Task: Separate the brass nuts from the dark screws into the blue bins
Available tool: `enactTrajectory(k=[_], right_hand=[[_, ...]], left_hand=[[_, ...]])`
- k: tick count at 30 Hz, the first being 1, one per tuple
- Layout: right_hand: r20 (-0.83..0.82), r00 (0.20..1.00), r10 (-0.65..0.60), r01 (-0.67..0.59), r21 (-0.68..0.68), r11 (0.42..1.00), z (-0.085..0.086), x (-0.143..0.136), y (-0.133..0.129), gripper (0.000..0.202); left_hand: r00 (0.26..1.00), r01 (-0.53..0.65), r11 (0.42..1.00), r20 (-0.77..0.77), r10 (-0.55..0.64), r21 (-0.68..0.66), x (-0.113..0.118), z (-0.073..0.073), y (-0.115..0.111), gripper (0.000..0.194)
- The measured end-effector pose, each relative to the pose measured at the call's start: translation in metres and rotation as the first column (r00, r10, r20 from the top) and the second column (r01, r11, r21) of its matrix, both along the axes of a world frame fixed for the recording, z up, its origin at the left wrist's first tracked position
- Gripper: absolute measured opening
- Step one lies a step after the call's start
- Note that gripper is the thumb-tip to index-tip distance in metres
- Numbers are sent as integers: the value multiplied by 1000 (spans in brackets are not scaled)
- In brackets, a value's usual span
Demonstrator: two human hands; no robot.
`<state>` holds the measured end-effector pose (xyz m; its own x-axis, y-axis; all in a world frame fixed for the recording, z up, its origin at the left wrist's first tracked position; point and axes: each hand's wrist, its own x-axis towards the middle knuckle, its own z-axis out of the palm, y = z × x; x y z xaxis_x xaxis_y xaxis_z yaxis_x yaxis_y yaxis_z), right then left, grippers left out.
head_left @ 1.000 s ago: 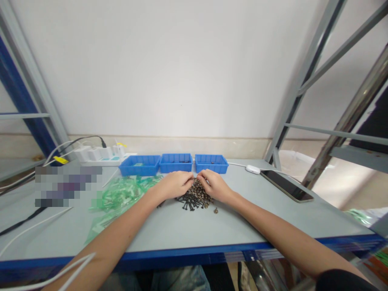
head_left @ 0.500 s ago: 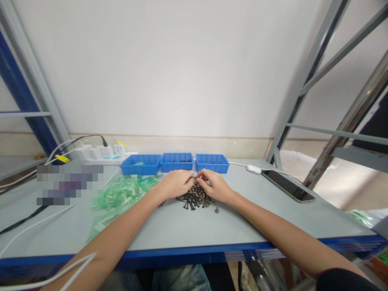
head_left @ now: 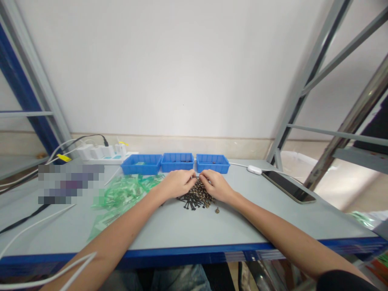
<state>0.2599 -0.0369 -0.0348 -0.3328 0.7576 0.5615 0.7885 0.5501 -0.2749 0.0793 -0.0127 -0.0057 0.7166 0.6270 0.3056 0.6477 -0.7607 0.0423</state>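
My left hand [head_left: 178, 182] is closed in a pinch above a pile of small hardware, with a thin dark screw just showing at its fingertips. Facing it, my right hand [head_left: 216, 185] also has thumb and fingers pressed together; whatever it grips is hidden by the fingers. Only a narrow gap separates the two sets of fingertips. Beneath them lie black screws [head_left: 191, 201] on the left side of the pile and small bronze-coloured metal fittings [head_left: 206, 197] on the right. One loose fitting [head_left: 217, 210] sits apart, nearer the front.
Three blue bins [head_left: 177, 165] stand in a row behind my hands, with a few small parts inside. Green plastic bags [head_left: 121, 194] spread to the left. Further out are a white power strip [head_left: 103, 155] with cables, and a phone [head_left: 287, 186] at right.
The fingertips have drawn slightly apart, my right hand shifting a little to the right. Less of the dark screw shows between them. The pile looks the same.
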Motion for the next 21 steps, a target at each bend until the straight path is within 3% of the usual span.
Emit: enactTrajectory(k=[9,21], right_hand=[[-9,1000,-3,3,-31,1000,1,0,-1,17],[-59,997,50,-51,-24,998,-2,2,2,8]], left_hand=[[1000,9,998,-17,-8,58,1,-1,2,26],[999,-18,1000,-32,19,2,2,-2,2,33]])
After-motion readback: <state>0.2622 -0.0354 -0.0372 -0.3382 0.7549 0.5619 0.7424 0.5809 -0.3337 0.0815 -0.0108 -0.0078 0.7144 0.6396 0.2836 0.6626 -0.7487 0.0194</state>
